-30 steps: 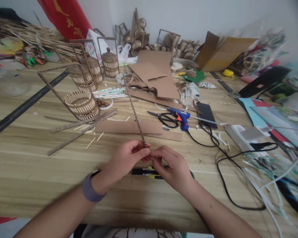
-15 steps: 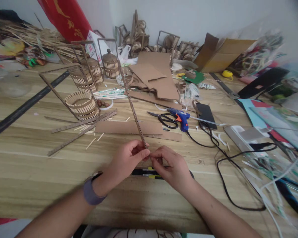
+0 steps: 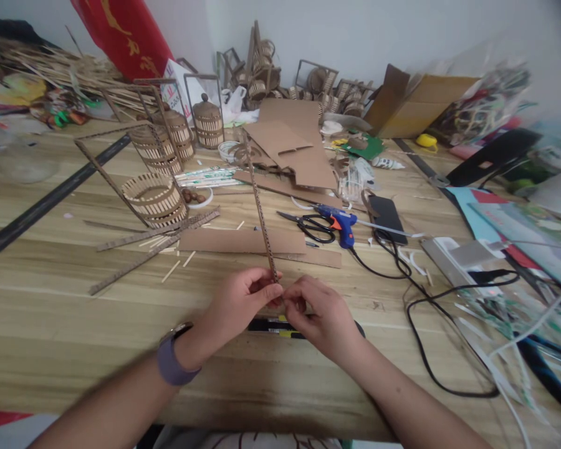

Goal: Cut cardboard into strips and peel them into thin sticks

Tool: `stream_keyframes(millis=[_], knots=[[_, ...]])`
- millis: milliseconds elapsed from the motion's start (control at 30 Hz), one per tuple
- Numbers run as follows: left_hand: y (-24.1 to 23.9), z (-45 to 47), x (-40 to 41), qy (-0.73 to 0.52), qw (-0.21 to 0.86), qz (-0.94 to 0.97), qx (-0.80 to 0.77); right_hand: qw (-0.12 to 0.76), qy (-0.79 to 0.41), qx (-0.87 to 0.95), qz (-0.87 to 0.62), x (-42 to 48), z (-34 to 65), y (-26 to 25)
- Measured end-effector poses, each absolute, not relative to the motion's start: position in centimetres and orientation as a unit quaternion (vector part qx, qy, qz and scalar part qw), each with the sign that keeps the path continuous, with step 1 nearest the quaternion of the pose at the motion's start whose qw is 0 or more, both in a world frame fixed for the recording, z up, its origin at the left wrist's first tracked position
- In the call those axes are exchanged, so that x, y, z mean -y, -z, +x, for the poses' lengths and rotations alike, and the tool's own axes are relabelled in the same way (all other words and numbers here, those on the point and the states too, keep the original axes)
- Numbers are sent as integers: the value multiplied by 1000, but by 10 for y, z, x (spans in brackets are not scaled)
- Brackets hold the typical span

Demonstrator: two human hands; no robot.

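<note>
My left hand (image 3: 243, 302) is closed on the lower end of a thin corrugated cardboard strip (image 3: 262, 218), which rises tilted away from me. Beside it, my right hand (image 3: 320, 312) has thumb and fingers pinched together at the strip's near end; whatever lies between those fingertips is hidden. Under both hands lies a black and yellow tool (image 3: 285, 333), partly covered. Just beyond are flat cardboard pieces (image 3: 243, 241). To the left stands a small bucket of pale sticks and cardboard (image 3: 154, 199) with a tall square handle.
Black scissors (image 3: 318, 227) and a blue glue gun (image 3: 339, 221) lie right of centre, near a phone (image 3: 388, 219). Cables (image 3: 425, 349) loop at the right beside a white power strip (image 3: 462, 262). Loose cardboard strips (image 3: 154, 252) lie left; lidded buckets (image 3: 208, 121) stand behind.
The strip's far end has swung to the right, so it stands a little more upright in view. Both hands stay nearly in place.
</note>
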State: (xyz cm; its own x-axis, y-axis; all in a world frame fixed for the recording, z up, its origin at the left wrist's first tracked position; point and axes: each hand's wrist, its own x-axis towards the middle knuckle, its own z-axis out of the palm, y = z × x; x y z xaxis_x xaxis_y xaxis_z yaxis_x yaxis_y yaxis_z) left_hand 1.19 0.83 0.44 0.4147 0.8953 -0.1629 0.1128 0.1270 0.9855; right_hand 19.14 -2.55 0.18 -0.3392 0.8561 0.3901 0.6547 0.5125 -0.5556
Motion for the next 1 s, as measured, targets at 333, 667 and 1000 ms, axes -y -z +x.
stream_keyframes(millis=[333, 667, 1000], knots=[[3, 15, -6, -334, 666, 519, -419, 326, -133, 811, -467, 27, 188, -3], [-11, 11, 3, -273, 422, 742, -443, 348, -147, 780, -500, 24, 190, -4], [-3, 11, 5, -177, 252, 862, -401, 328, -120, 817, -459, 20, 195, 1]])
